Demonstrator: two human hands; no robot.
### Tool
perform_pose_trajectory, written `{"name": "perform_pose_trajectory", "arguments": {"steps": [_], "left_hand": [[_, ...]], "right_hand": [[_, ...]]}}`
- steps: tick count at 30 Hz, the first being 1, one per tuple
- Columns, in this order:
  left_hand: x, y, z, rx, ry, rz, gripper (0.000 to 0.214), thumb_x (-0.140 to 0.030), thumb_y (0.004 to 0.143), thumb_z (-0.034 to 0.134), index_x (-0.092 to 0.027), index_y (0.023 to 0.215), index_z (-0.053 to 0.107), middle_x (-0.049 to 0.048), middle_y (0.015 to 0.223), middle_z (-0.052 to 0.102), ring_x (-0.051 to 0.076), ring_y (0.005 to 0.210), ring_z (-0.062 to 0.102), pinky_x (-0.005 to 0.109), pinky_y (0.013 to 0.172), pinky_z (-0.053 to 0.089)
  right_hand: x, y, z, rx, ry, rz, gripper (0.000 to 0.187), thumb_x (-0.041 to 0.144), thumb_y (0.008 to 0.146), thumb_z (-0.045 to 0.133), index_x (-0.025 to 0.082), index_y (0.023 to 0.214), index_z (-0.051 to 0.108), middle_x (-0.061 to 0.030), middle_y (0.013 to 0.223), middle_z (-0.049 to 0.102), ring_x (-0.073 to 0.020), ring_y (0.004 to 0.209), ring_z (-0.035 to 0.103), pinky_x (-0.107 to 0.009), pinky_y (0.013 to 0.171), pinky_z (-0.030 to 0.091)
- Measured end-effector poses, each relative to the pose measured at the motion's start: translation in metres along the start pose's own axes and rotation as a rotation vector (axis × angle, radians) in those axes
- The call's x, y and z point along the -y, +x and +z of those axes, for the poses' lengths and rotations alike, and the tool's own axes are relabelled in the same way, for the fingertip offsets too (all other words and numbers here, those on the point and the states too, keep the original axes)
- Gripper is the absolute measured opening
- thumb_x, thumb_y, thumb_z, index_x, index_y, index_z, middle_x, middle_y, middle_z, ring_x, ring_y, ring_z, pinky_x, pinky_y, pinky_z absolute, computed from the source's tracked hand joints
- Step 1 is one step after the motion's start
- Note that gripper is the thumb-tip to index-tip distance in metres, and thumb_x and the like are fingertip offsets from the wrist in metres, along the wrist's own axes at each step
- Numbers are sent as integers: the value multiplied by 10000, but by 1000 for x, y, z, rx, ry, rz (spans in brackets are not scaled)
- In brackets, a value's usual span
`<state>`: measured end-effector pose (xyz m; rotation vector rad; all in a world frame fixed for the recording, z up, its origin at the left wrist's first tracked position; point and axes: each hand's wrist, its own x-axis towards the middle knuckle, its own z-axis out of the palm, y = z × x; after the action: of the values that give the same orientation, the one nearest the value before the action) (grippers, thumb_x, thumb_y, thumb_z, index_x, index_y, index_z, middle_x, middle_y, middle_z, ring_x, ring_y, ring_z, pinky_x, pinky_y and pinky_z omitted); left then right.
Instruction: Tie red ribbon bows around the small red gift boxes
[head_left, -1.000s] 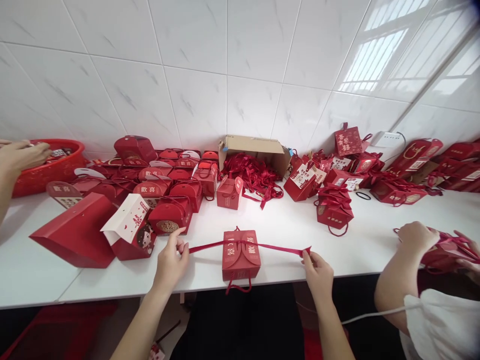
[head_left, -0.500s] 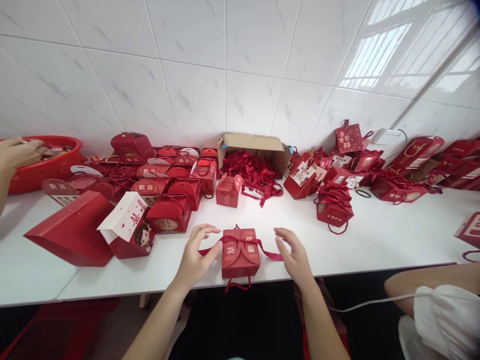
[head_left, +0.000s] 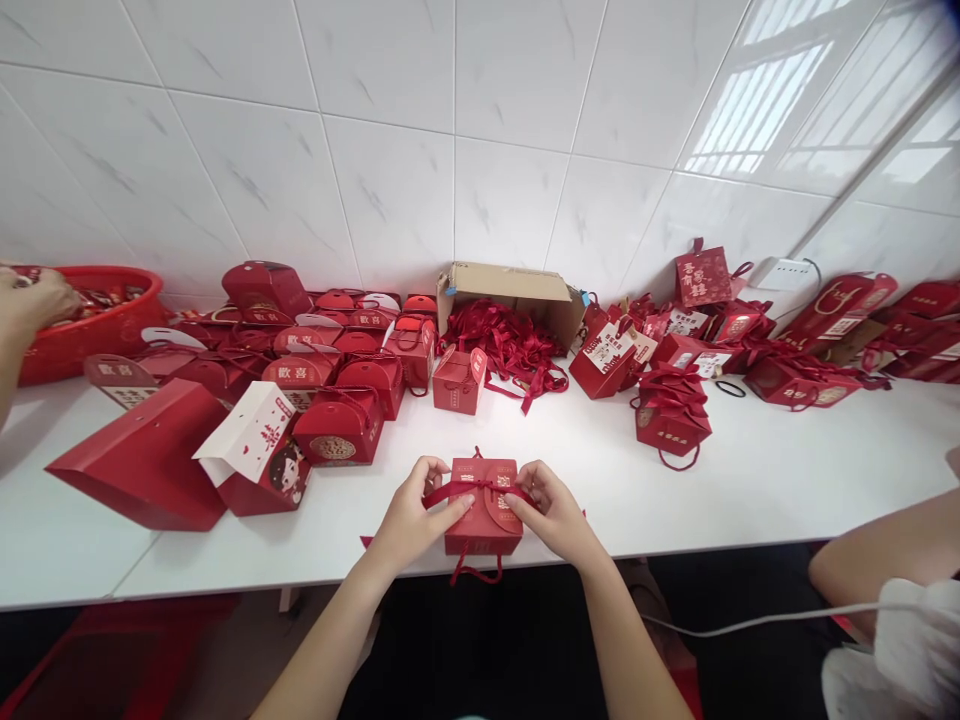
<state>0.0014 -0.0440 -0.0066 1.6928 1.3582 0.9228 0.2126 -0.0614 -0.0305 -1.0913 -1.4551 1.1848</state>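
Note:
A small red gift box [head_left: 484,530] with gold characters and twisted cord handles sits at the table's near edge in front of me. Across its top runs a dark red ribbon [head_left: 484,485], crossed or knotted near the middle. My left hand [head_left: 420,510] pinches the ribbon at the box's left side, thumb lying over the lid. On the other side my right hand [head_left: 551,510] grips the ribbon between thumb and fingers at the lid's right edge. A loose ribbon end shows beyond the left wrist.
Several red gift boxes [head_left: 337,430] crowd the left of the white table [head_left: 525,440]. A cardboard box [head_left: 517,282] spills red ribbons at the back. Further boxes and bags stand right. Another person's hand [head_left: 37,300] is at a red basin [head_left: 112,325]; a person's arm [head_left: 885,540] is at right.
Both my hands have moved inward to the box and closed on the ribbon. The other person's hand at the basin has shifted slightly, and the arm at right has moved.

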Motion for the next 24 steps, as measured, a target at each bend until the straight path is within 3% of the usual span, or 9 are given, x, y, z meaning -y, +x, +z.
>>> {"name": "perform_pose_trajectory", "arguments": {"steps": [7,14,18,24], "left_hand": [[-3,-2,1,-43,79,48,260,-404,765,602,-219,737,421,-36,699,427,150,675,443,268,654,391],[-4,-3,2,-37,168,76,292,-407,788,574,-211,660,400,-29,710,428,152,669,475,273,662,399],[-2,-3,2,-16,148,70,326,-408,814,544,-212,641,350,-27,701,404,150,664,453,275,662,392],[-1,0,2,60,-28,-8,344,-443,783,577,-207,648,365,-41,659,402,136,636,440,258,622,395]], "right_hand": [[4,0,4,-16,-34,23,285,415,791,656,188,713,502,40,640,474,-103,576,417,-243,556,376],[5,3,5,-44,6,20,361,458,786,651,166,597,556,16,613,514,-118,586,460,-262,573,394],[3,3,4,-26,54,28,352,457,839,587,176,634,535,17,624,495,-116,595,442,-262,577,385],[-9,6,1,-128,-38,15,283,463,904,469,215,774,427,69,600,356,-104,536,324,-245,521,294]]}}
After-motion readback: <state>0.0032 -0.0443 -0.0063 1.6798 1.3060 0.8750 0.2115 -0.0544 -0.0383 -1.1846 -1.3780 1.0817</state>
